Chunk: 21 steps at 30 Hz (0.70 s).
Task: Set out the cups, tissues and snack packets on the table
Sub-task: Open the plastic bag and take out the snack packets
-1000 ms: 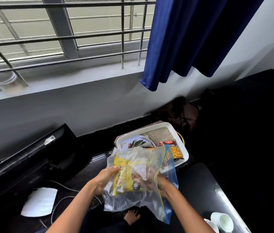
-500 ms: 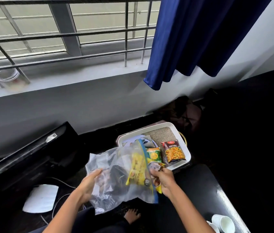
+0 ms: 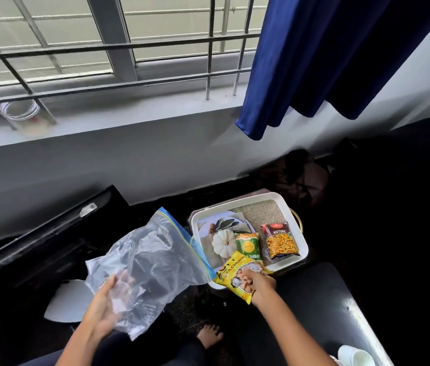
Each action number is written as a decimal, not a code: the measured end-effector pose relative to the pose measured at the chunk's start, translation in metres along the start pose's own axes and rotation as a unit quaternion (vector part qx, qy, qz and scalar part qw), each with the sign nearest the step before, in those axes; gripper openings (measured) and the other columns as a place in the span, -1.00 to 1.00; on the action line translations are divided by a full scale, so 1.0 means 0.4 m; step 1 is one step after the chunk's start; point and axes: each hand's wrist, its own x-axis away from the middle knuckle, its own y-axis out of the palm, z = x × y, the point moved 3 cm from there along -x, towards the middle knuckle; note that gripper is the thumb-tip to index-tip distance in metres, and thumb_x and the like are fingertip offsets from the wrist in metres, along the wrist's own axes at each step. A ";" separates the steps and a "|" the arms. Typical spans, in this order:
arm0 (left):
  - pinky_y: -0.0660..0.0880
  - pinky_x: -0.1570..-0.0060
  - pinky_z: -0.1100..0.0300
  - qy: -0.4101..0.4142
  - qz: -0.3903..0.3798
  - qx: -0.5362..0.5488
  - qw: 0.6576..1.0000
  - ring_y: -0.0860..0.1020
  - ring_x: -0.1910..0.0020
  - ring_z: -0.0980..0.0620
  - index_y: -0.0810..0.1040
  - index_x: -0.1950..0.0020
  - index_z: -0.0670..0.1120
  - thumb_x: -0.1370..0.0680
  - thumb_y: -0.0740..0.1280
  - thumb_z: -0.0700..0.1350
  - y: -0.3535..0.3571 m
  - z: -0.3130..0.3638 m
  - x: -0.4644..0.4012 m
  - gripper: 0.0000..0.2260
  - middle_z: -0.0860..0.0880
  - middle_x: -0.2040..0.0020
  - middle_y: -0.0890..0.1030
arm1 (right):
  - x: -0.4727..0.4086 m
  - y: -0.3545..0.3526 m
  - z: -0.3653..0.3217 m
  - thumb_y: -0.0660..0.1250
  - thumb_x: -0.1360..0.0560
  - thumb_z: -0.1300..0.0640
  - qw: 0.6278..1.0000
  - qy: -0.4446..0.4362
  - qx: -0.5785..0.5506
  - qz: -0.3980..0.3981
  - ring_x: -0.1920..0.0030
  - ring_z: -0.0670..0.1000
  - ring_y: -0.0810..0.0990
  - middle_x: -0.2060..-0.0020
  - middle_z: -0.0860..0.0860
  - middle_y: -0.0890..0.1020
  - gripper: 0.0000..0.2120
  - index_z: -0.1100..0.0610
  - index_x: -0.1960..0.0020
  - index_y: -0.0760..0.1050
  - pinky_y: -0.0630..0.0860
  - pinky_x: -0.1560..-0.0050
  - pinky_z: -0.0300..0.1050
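A clear zip bag point(image 3: 153, 265) with a blue seal strip is held up by the left hand point(image 3: 108, 305), whose fingers are spread and curled under the bag's lower corner, gripping the plastic. The bag hangs crumpled, its mouth turned toward the white tray point(image 3: 304, 249). A yellow snack packet point(image 3: 237, 273) is gripped by the right hand point(image 3: 257, 282), fingers closed over its lower half; the packet is held at the near corner of the tray, overlapping the rim.

Inside the tray, a green snack packet point(image 3: 248, 245) is laid just beside a red packet marked MIXTURE point(image 3: 279, 239), the two side by side and near the yellow one. To the left of them in the tray, printed paper napkins point(image 3: 220, 233) showing a white pumpkin and leaves are seen, and a woven burlap lining point(image 3: 261, 212) covers the tray's floor at the back.

The tray is set at the far end of a dark glossy worktop point(image 3: 314, 299). At the lower right edge of the view, a white cup point(image 3: 355, 356) is seen on that worktop, well apart from the tray and partly cut off by the frame. A blue curtain point(image 3: 327, 62) hangs above, beside a barred window point(image 3: 108, 48). A bare foot point(image 3: 209, 336) is seen on the dark floor between the arms.
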 end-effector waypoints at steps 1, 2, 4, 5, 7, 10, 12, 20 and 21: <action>0.38 -0.10 -0.12 -0.006 -0.005 0.007 1.000 0.57 0.11 -0.09 0.55 -0.04 0.03 -0.64 0.13 -0.03 0.004 0.000 0.007 -0.80 -0.06 0.01 0.62 | 0.006 0.022 -0.003 0.44 -0.36 0.43 1.000 0.003 -0.003 -0.009 0.29 0.09 0.53 -0.01 0.30 0.59 -0.69 0.46 -0.06 0.46 0.55 0.06 0.14; 0.41 -0.03 -0.10 0.004 0.001 -0.002 1.000 0.62 0.18 -0.08 0.56 -0.01 0.04 -0.64 0.13 -0.03 0.002 -0.005 0.010 -0.79 -0.05 0.07 0.65 | 0.010 0.044 -0.007 0.42 -0.38 0.43 1.000 0.004 -0.012 -0.018 0.27 0.09 0.54 -0.04 0.34 0.59 -0.79 0.44 0.03 0.46 0.54 0.03 0.15; 0.50 0.13 -0.04 -0.002 0.017 0.018 1.000 0.66 0.35 -0.02 0.62 0.12 0.05 -0.64 0.13 -0.02 -0.019 -0.003 0.001 -0.71 -0.01 0.20 0.70 | 0.013 0.086 -0.013 0.37 -0.44 0.40 0.999 0.017 -0.033 -0.034 0.08 0.18 0.60 -0.09 0.35 0.57 -0.84 0.35 0.22 0.39 0.51 -0.10 0.23; 0.53 0.20 -0.02 -0.009 0.020 0.021 1.000 0.66 0.38 -0.01 0.64 0.18 0.06 -0.63 0.14 -0.01 -0.023 -0.003 -0.005 -0.68 0.00 0.22 0.70 | 0.015 0.104 -0.017 0.34 -0.48 0.37 0.998 0.024 -0.045 -0.047 -0.04 0.23 0.60 -0.09 0.34 0.57 -0.85 0.35 0.19 0.38 0.52 -0.13 0.25; 0.52 0.20 -0.04 -0.005 0.017 0.001 1.000 0.67 0.37 -0.02 0.63 0.10 0.05 -0.63 0.14 0.00 -0.023 -0.006 0.006 -0.72 -0.02 0.17 0.69 | 0.011 0.129 -0.012 0.24 -0.56 0.28 0.993 0.046 -0.062 -0.084 0.03 0.27 0.60 0.00 0.30 0.59 -0.90 0.32 -0.02 0.41 0.62 0.20 0.09; 0.48 0.08 -0.06 -0.012 0.008 -0.020 1.000 0.65 0.23 -0.07 0.57 -0.06 0.02 -0.62 0.15 0.01 -0.013 -0.012 0.008 -0.78 -0.09 0.02 0.63 | -0.009 0.123 0.021 0.10 -0.62 0.20 0.989 0.098 -0.015 -0.112 0.15 0.17 0.54 -0.01 0.26 0.54 -0.67 0.36 -0.31 0.36 0.55 0.38 -0.09; 0.43 -0.10 -0.15 -0.022 0.008 -0.028 0.999 0.59 0.07 -0.13 0.56 -0.02 0.02 -0.61 0.18 0.02 0.002 -0.007 0.022 -0.81 -0.12 -0.06 0.59 | -0.013 0.101 0.049 0.04 -0.63 0.22 0.987 0.123 0.027 -0.103 -0.25 0.24 0.46 -0.36 0.28 0.37 -0.60 0.35 -0.43 0.23 0.49 -0.17 0.05; 0.15 -0.34 -0.38 -0.042 -0.022 -0.070 0.996 0.37 -0.36 -0.21 0.56 0.03 0.02 -0.58 0.23 0.02 0.069 -0.014 0.017 -0.85 -0.11 -0.30 0.44 | 0.013 0.026 0.061 0.14 -0.60 0.24 0.992 0.043 0.086 -0.076 -0.23 0.27 0.49 -0.27 0.29 0.47 -0.65 0.35 -0.34 0.34 0.47 -0.12 0.06; 0.18 -0.32 -0.37 -0.038 -0.027 -0.083 0.995 0.38 -0.34 -0.22 0.56 0.04 0.01 -0.59 0.23 0.02 0.088 -0.016 0.021 -0.85 -0.11 -0.28 0.45 | 0.021 0.012 0.055 0.16 -0.60 0.21 0.993 0.021 0.087 -0.077 -0.15 0.24 0.54 -0.19 0.26 0.52 -0.67 0.34 -0.30 0.38 0.50 -0.01 0.01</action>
